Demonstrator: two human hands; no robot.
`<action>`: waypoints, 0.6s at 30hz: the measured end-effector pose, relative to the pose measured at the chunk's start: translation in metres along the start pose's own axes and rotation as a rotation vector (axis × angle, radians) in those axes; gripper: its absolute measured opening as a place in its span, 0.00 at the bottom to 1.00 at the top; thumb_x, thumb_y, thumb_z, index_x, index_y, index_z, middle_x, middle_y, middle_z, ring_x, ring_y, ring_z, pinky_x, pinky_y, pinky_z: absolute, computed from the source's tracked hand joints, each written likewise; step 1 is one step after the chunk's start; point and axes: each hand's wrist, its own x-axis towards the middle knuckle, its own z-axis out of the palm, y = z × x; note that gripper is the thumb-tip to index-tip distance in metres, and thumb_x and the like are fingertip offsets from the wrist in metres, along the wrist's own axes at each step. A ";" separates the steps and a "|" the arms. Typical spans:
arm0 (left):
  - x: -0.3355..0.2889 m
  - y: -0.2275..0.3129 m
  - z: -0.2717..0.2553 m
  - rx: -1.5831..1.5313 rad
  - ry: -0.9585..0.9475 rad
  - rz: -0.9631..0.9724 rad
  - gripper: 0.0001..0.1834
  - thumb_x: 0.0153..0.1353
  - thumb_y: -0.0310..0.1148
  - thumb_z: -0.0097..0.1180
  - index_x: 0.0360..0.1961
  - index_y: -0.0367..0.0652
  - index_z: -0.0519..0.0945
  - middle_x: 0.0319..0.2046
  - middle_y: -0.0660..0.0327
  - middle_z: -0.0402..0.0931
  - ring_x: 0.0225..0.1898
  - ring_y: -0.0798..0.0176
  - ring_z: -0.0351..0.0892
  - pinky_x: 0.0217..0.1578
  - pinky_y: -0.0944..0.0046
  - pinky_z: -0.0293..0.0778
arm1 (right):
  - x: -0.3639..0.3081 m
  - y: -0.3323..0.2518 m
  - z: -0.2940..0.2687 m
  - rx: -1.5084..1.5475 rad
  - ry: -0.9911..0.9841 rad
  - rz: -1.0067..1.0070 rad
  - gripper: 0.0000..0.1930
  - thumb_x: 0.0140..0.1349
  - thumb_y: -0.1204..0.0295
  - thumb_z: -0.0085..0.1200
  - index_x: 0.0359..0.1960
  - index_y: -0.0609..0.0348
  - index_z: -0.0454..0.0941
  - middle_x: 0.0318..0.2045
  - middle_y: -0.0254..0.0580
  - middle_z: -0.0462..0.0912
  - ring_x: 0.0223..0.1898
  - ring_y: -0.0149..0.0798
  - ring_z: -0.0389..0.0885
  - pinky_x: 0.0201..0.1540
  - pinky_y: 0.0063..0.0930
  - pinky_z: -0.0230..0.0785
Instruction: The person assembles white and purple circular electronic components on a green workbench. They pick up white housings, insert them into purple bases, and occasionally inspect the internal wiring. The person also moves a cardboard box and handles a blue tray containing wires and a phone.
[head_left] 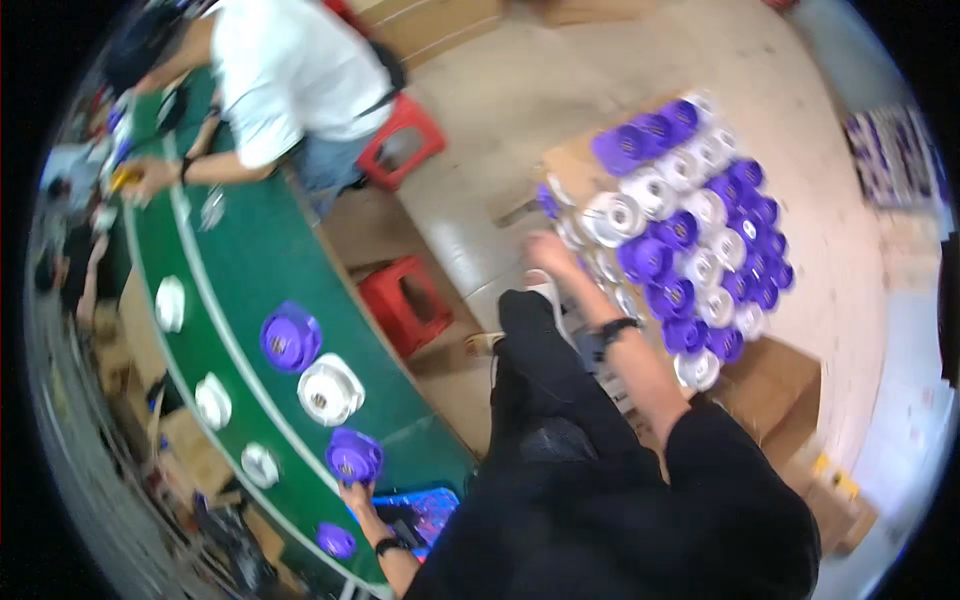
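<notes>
My left hand (357, 495) is at the near end of the green work table, its fingers closed on the lower edge of a purple round housing (355, 457). Just beyond it on the table lie a white round housing (331, 390) and another purple housing (291, 338). My right hand (548, 250) hangs beside the left side of a stack of purple and white housings (700, 270). Motion smears its fingers, so I cannot make out whether it touches or holds anything.
Along the green table (240, 260), several white pieces and a purple one (336, 541) lie past a white line. A blue tray (430, 515) sits by my left forearm. Red stools (405, 305) stand beside the table. A co-worker in a white shirt (290, 85) sits farther along; a cardboard box (770, 390) is at right.
</notes>
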 end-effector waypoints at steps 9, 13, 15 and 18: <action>-0.034 0.086 0.057 1.102 0.453 0.658 0.35 0.60 0.37 0.57 0.69 0.41 0.65 0.63 0.34 0.64 0.65 0.32 0.63 0.67 0.44 0.59 | -0.167 0.201 -0.113 0.282 0.194 0.553 0.14 0.67 0.67 0.48 0.36 0.65 0.82 0.27 0.42 0.81 0.26 0.35 0.79 0.29 0.34 0.71; -0.060 0.125 0.159 1.188 0.120 0.909 0.46 0.56 0.47 0.64 0.74 0.53 0.58 0.70 0.38 0.53 0.68 0.34 0.58 0.66 0.40 0.60 | -0.200 0.178 -0.097 0.320 -0.069 0.640 0.12 0.66 0.71 0.45 0.44 0.61 0.78 0.27 0.40 0.81 0.17 0.34 0.77 0.17 0.26 0.69; -0.050 0.126 0.185 1.091 0.121 0.771 0.50 0.55 0.48 0.66 0.75 0.54 0.53 0.71 0.40 0.50 0.68 0.33 0.58 0.63 0.40 0.65 | -0.201 0.130 -0.087 0.453 -0.218 0.775 0.13 0.65 0.71 0.45 0.47 0.60 0.76 0.22 0.35 0.76 0.16 0.34 0.75 0.16 0.28 0.70; -0.029 0.139 0.200 1.052 0.271 0.634 0.51 0.56 0.45 0.66 0.76 0.55 0.49 0.71 0.37 0.48 0.64 0.31 0.62 0.58 0.39 0.69 | -0.173 0.078 -0.075 0.138 -0.168 0.727 0.16 0.68 0.63 0.47 0.47 0.63 0.78 0.22 0.35 0.76 0.19 0.30 0.74 0.20 0.26 0.67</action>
